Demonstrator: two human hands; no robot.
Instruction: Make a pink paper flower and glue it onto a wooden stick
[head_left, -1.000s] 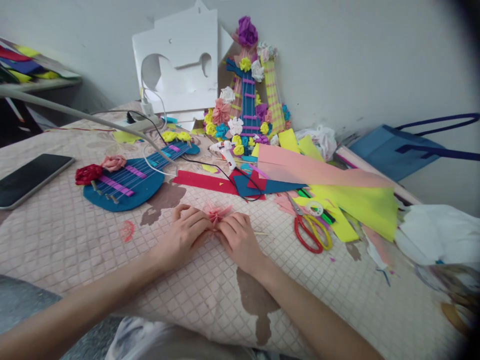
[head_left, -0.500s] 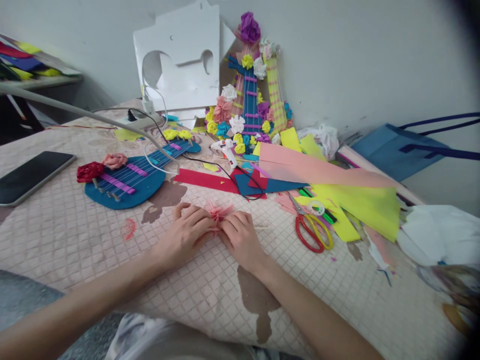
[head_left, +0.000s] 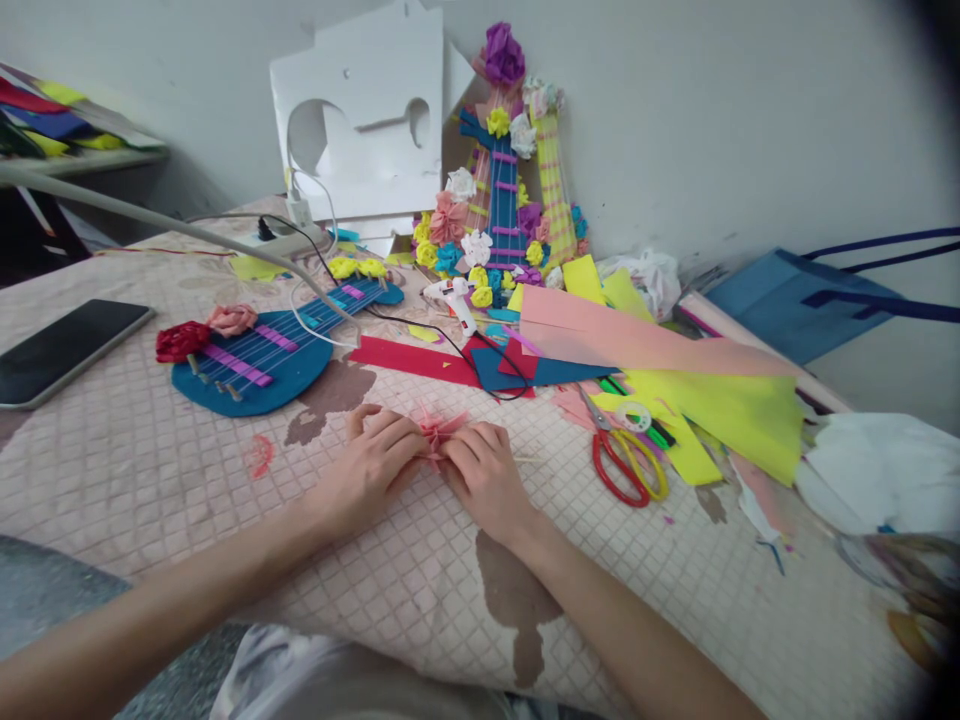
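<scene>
Between my two hands is a small pink crepe-paper flower with spiky, folded petals. My left hand pinches its left side with fingers closed. On the right, my right hand grips the flower's other side, fingertips pressed together. A thin pale stick pokes out past the right hand's knuckles; its other end is hidden. To the left lies a blue paper guitar with strings, purple strips and paper roses. Red and yellow-handled scissors rest to the right of my right hand.
A white glue gun with a black cord stands behind my hands. Red paper, pink paper and yellow paper lie beyond. Flower-covered guitars lean on the wall. A phone lies at left.
The view has shifted very slightly. Both hands stay on the pink flower in nearly the same pose.
</scene>
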